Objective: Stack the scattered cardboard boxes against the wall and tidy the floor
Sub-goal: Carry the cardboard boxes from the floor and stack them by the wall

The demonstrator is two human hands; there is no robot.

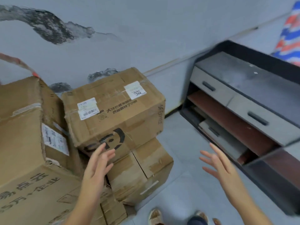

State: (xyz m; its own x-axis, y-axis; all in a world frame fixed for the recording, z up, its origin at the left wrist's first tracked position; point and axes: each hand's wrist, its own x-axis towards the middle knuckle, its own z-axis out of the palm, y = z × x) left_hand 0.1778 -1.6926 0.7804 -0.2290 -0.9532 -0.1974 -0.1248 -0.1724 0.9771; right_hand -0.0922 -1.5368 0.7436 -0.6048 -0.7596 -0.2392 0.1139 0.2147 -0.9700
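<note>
From the head camera, looking down, the cardboard boxes are piled at the foot of the grey wall (pixel 146 30), which is blotched with dark peeling patches. The top box (pixel 113 108) sits tilted on a lower box (pixel 142 169), white shipping labels and black print on its upper face. To the left stands a tall box (pixel 21 124) with a label on its side, touching the top box, and in front of it lies a large box (pixel 37 192) printed with big characters.

The left hand (pixel 97 166) reaches forward with fingers straight and spread, holding nothing; whether its fingertips touch the front face of the top box cannot be told. The right hand (pixel 219 166) hangs in the air over the pale tiled floor (pixel 183 143), fingers spread, grasping nothing, well apart from the boxes.

On the right a dark cabinet (pixel 243 111) with two grey drawers lies on the floor near the wall. A striped red, white and blue bag (pixel 290 34) shows at the upper right. Shoes (pixel 155 216) are visible at the bottom edge.
</note>
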